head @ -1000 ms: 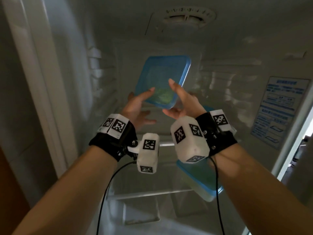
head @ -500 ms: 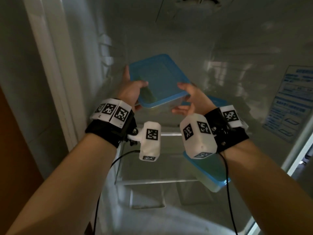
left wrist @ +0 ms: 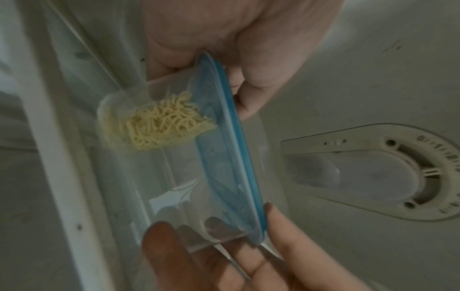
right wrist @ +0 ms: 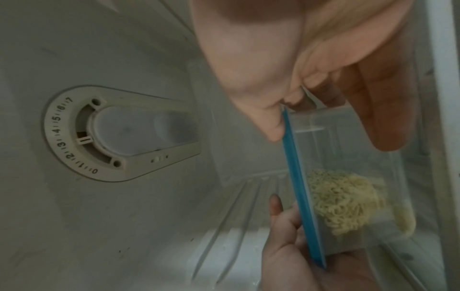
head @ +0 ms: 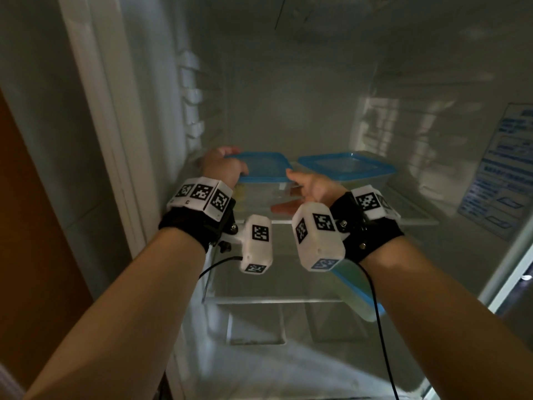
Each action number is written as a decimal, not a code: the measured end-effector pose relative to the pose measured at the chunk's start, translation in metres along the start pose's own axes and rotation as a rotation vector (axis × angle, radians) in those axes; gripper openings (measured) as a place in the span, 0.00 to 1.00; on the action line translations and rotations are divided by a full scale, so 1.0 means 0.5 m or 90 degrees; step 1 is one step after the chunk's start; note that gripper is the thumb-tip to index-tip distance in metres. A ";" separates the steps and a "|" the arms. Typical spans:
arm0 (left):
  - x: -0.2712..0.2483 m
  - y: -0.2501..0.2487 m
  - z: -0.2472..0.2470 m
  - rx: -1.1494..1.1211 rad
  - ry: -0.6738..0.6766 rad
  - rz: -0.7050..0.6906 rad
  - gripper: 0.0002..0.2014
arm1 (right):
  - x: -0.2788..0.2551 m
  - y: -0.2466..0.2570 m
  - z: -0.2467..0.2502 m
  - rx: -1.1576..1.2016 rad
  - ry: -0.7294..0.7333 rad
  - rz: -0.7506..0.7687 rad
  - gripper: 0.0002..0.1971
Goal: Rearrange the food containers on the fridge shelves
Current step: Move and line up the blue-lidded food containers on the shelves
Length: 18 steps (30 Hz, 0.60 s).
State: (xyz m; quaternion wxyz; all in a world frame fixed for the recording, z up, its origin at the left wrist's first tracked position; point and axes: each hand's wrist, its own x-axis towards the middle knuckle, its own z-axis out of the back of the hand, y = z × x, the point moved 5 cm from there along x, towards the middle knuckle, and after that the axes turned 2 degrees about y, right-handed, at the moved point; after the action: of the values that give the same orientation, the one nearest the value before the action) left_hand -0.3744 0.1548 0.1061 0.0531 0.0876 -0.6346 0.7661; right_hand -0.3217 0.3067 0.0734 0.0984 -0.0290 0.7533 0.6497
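Both hands hold a clear container with a blue lid (head: 261, 166) at the left of the upper fridge shelf (head: 409, 216); whether it touches the glass I cannot tell. Pale noodles (left wrist: 161, 123) lie inside it. My left hand (head: 223, 166) grips its left end, thumb on the lid and fingers under the base. My right hand (head: 310, 184) grips its right end the same way. A second blue-lidded container (head: 346, 166) stands just to the right on the same shelf. A third container (head: 359, 293) lies on the shelf below, partly hidden by my right wrist.
The fridge's left wall with shelf rails (head: 190, 111) is close beside my left hand. A thermostat dial (right wrist: 82, 135) sits in the ceiling. A blue printed label (head: 501, 171) is on the right wall. A glass lower shelf (head: 268, 298) lies under my wrists.
The container, held tilted and high near the fridge ceiling a second ago, has come down level to the upper shelf. Both hands have closed round its ends.
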 end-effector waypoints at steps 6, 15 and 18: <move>0.006 -0.009 0.003 0.122 -0.011 -0.038 0.20 | -0.014 0.012 0.006 -0.051 -0.016 -0.001 0.26; -0.042 -0.118 -0.114 0.181 0.103 -0.211 0.14 | -0.069 0.105 0.124 -0.121 -0.127 0.185 0.04; -0.045 -0.140 -0.178 0.183 0.179 -0.210 0.14 | -0.068 0.106 0.186 -0.055 -0.223 0.218 0.08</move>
State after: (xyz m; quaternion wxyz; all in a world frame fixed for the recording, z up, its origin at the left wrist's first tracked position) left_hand -0.3446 0.2561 0.1530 0.2517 0.0891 -0.4830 0.8339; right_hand -0.2873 0.4034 0.1185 0.1148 0.2077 0.6900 0.6838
